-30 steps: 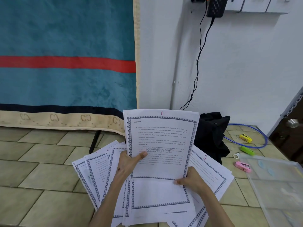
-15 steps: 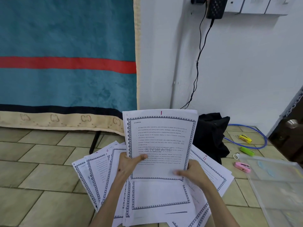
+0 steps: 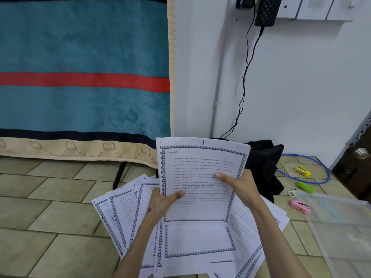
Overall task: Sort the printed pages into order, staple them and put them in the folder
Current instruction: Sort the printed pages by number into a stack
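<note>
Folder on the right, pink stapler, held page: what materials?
Folder: looks like clear, slightly frosted plastic; floor tiles show through it.
Pink stapler: likely glossy moulded plastic; any metal parts are too small to tell.
Held page: thin matte printer paper; it curves where both hands grip it.

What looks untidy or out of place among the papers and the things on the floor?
The loose pages lie fanned at different angles and overlapping under the held page, not stacked. Both hands grip that page, left hand and right hand. Nothing looks torn or spilled.
</note>
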`<state>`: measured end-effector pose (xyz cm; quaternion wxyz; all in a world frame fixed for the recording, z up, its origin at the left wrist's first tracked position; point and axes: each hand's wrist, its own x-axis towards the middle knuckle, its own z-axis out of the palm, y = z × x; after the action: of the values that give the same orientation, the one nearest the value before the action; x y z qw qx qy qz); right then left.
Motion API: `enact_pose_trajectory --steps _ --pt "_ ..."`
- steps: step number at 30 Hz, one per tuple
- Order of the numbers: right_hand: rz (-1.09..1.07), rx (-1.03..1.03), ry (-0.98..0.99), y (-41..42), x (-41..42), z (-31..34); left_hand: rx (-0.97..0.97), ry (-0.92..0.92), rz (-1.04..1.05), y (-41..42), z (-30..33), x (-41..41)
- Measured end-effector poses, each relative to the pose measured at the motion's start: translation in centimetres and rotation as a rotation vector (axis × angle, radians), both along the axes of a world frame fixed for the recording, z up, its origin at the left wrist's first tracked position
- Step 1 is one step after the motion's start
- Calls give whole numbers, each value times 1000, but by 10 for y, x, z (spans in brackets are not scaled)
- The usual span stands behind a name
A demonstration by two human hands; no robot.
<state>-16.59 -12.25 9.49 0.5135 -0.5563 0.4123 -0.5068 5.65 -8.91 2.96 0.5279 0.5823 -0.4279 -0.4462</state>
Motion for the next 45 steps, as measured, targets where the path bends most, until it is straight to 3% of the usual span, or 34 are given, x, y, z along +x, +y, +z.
enact_pose_trajectory --steps 11,16,20,24,29,33,38,41,45 --pt "-16 -1 33 3 5 4 36 -23 -28 4 -1 4" --pt "-39 7 31 3 4 4 -107 -74 -94 7 27 5" --pt "-34 3 40 4 6 5 -292 -41 11 -2 65 6" --pt "-48 -6 39 5 7 7 -340 -70 105 -11 88 -8" --pt "-108 -8 27 8 -13 25 -368 -80 23 -24 102 -16" --pt "-141 51 12 13 -44 36 -308 -67 -177 -43 114 -34" --pt "-316 142 -18 30 -73 8 54 273 -483 -64 88 -69" --pt "-416 201 -19 38 -89 -14 202 259 -594 -67 62 -87" --pt "-497 248 2 42 -99 -36 203 156 -635 -72 38 -109"
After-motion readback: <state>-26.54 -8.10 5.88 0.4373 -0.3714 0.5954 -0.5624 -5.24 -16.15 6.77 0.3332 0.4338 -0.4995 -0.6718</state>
